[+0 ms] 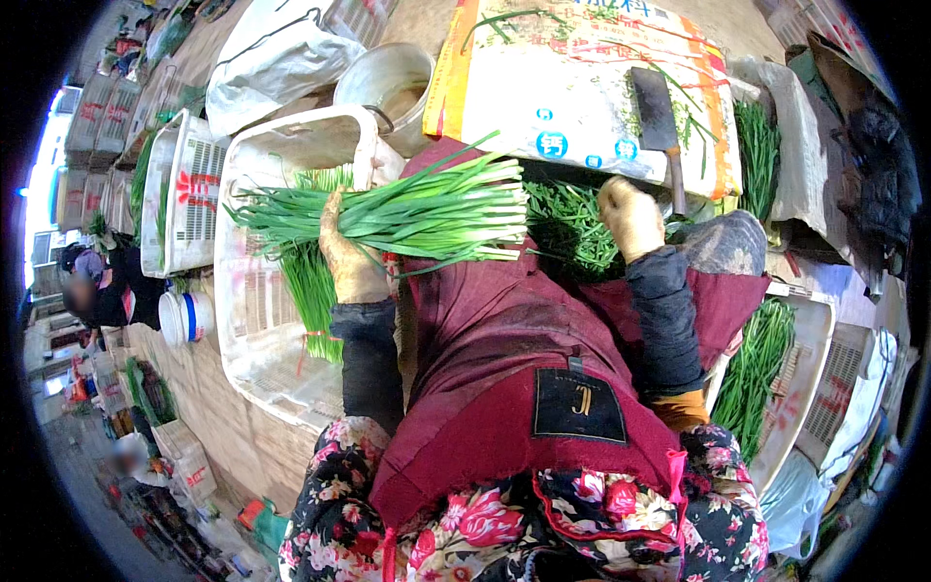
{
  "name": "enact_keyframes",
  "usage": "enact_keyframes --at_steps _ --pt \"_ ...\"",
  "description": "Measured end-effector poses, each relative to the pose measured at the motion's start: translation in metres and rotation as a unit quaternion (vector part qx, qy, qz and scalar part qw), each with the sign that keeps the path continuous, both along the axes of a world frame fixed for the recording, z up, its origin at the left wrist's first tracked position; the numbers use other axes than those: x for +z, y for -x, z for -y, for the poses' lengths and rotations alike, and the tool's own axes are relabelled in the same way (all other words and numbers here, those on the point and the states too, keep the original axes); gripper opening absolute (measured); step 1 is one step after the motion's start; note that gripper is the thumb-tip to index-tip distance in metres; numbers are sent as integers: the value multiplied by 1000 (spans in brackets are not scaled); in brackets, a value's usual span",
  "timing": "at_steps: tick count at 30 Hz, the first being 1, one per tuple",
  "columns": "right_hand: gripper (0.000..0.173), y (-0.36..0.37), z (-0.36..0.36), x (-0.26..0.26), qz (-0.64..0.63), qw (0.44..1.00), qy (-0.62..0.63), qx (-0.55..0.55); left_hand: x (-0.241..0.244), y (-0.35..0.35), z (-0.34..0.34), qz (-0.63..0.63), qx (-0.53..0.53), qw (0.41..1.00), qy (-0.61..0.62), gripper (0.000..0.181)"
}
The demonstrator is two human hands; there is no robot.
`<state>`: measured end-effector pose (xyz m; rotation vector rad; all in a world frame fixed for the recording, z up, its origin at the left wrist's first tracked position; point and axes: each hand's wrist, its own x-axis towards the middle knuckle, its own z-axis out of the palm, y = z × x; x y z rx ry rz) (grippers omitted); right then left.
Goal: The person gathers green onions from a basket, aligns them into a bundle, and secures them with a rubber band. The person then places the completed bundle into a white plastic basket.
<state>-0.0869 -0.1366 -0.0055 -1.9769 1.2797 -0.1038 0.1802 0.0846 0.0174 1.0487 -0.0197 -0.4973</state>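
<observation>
My left hand is closed around a loose bundle of garlic chives. Its pale cut ends point right, and the green tips hang over a white plastic crate. Inside that crate stands a chive bunch tied with a red band. Over a heap of loose green leaves between my knees, my right hand is curled; whether its fingers pinch anything is hidden. Just beyond it, a cleaver with a wooden handle lies on a white and orange woven sack strewn with chive scraps.
A white bucket stands behind the crate. More chives fill a crate on my right, and others lie beside the sack. A second white crate and a white pail are at left. Other people are farther off.
</observation>
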Motion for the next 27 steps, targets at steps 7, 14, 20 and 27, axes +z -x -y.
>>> enact_keyframes --at_steps 7,14,20,27 --pt "42 -4 -28 20 332 935 -69 108 -22 -15 -1 -63 -3 998 28 21" --pt "44 -33 -33 35 310 917 94 233 -36 -23 -8 -71 -73 993 51 23" --pt "30 -49 -25 32 396 880 -193 177 -25 -15 -2 -101 -80 989 74 20" --pt "10 -20 -22 23 512 795 -323 24 -23 -17 -3 -89 -74 991 67 17"
